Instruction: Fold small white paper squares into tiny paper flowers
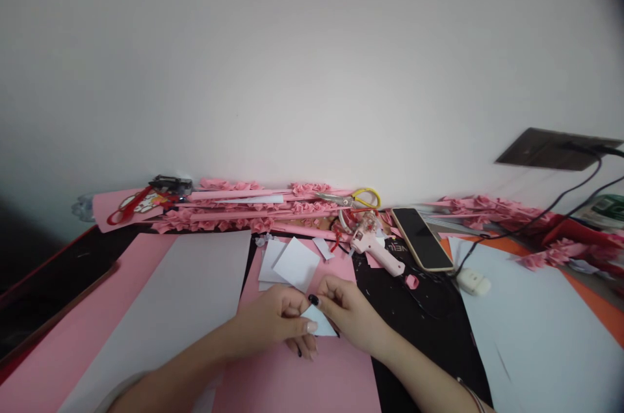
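White wall behind a cluttered worktable (419,328). Large pink sheet (312,380) under both hands; white sheet (195,296) just left of it. Phone (422,239) and pink glue gun (375,245) lie beyond, near yellow-handled scissors (358,198). Left hand (275,322) and right hand (348,312), fingers curled and meeting, pinch one small white paper piece (322,323) above the pink sheet.

Both hands, left (273,319) and right (351,312), pinch white paper piece (322,322) over pink sheet (297,380).
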Motion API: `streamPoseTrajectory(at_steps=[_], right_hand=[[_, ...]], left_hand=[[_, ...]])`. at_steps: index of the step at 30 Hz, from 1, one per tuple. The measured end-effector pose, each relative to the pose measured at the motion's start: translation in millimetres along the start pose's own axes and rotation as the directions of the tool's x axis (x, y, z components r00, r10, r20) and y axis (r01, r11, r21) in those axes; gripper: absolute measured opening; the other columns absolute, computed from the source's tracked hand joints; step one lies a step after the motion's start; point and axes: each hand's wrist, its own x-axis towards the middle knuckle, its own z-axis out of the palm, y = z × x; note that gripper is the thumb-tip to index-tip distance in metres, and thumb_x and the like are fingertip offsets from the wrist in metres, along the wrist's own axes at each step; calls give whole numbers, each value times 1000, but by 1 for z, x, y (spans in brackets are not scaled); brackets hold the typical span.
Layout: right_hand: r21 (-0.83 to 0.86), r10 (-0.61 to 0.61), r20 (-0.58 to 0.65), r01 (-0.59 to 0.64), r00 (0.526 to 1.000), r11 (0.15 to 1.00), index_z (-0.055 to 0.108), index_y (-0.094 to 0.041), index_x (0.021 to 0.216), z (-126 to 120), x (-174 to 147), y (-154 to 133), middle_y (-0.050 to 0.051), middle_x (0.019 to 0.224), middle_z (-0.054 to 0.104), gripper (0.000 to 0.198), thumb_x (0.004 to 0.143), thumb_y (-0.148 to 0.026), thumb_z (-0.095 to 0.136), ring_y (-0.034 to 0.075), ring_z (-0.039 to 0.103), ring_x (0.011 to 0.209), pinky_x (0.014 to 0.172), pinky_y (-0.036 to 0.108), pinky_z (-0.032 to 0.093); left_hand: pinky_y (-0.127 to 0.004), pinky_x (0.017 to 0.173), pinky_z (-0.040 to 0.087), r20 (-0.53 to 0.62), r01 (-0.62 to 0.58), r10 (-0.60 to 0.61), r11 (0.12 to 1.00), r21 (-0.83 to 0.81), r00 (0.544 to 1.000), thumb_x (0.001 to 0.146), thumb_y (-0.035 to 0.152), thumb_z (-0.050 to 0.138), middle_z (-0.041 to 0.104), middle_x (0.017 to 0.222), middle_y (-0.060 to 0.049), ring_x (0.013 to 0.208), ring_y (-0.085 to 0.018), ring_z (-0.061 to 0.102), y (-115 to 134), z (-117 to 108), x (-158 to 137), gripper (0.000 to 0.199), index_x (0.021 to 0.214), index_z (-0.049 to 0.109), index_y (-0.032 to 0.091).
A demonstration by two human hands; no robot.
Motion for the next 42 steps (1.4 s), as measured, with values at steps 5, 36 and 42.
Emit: streamPoseTrajectory(at_steps=[5,36,42], right_hand=[[-87,-42,-23,40,999,995,44,-17,64,1,-1,-4,-5,56,37,26,84,-30,51,9,32,51,47,21,27],[-61,-89,19,90,996,994,42,-19,66,0,-5,-3,-4,56,42,31,91,-37,42,10,36,50,48,21,28],[-194,-168,-113,144,979,970,43,-19,66,0,-5,1,-5,55,38,24,88,-28,45,10,34,49,48,21,27]], left_hand=[[-27,63,51,3,-10,10,1000,29,1000,77,33,60,73,73,-4,67,-18,69,1,0,0,18,79,61,15],[-28,65,49,-190,-151,163,986,76,968,80,41,54,66,68,-4,65,-18,64,7,3,1,28,74,61,14],[-21,55,39,-276,-133,256,909,396,926,83,31,49,56,56,2,57,-12,53,8,5,-1,30,59,58,16]])
